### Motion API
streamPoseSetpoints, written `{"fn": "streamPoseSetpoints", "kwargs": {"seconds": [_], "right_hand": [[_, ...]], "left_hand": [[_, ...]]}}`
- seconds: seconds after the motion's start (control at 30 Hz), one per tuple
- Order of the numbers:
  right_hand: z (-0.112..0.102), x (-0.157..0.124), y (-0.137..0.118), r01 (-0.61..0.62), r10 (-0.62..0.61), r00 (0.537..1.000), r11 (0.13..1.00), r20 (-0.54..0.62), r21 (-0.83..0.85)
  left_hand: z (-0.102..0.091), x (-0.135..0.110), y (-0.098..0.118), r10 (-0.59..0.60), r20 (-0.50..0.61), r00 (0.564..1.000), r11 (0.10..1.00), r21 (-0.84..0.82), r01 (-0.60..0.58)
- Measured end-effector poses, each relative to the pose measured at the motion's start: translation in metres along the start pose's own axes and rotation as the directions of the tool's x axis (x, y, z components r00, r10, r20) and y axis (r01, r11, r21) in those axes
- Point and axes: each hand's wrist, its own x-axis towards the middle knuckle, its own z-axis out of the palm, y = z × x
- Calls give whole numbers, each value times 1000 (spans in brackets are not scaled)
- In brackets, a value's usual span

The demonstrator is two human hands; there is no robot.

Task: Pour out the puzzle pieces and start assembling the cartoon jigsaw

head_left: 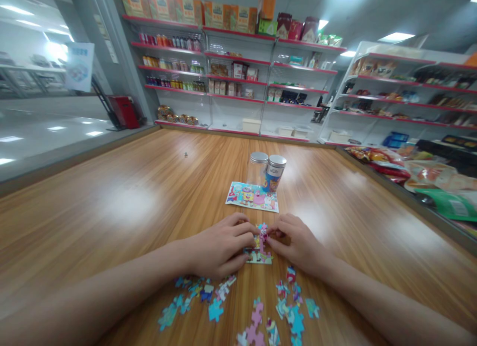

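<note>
A partly joined jigsaw puzzle point(259, 258) lies on the table between my hands, with its left side hidden under my fingers. My left hand point(223, 244) rests over that side, fingers stretched out and lying on the joined pieces. At the right edge, my right hand point(296, 241) is closed in a pinch on a pink and purple puzzle piece point(264, 233), which touches the puzzle. Loose pieces lie nearer to me: a blue one point(215, 310), a joined pink strip point(256, 316), and several more in blue, red and white. Behind the puzzle is a cartoon picture card point(253, 197).
A clear jar with a silver lid point(258, 168) and a printed can point(275, 173) stand at the card's far edge. One tiny item point(186, 155) lies far left on the wooden table point(149, 187). Packaged goods point(447, 187) sit beyond the right edge; stocked shelves point(238, 98) stand behind.
</note>
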Motion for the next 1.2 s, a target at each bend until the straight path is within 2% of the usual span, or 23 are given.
{"fn": "streamPoseSetpoints", "kwargs": {"seconds": [0.2,0.5,0.87,1.03,1.13,1.2], "right_hand": [[-2,-1,-2,1,-1,1000,1000,2,2],[-1,-4,-2,91,-91,995,996,-28,22],[-5,-4,-5,81,-78,994,996,-72,37],[-5,-5,-3,75,-72,994,997,-85,33],[-6,-6,-4,79,-76,994,996,-84,40],[-7,-7,-5,98,-94,993,994,-72,54]], "left_hand": [[0,0,0,-6,7,1000,1000,-23,6],[2,-2,-2,12,17,1000,999,39,-13],[2,-2,-3,-20,26,999,1000,5,20],[-1,-2,-6,-67,-21,998,983,-173,62],[-4,-5,-13,-144,-111,983,930,-355,96],[-7,-8,-20,-177,-125,976,901,-421,109]]}}
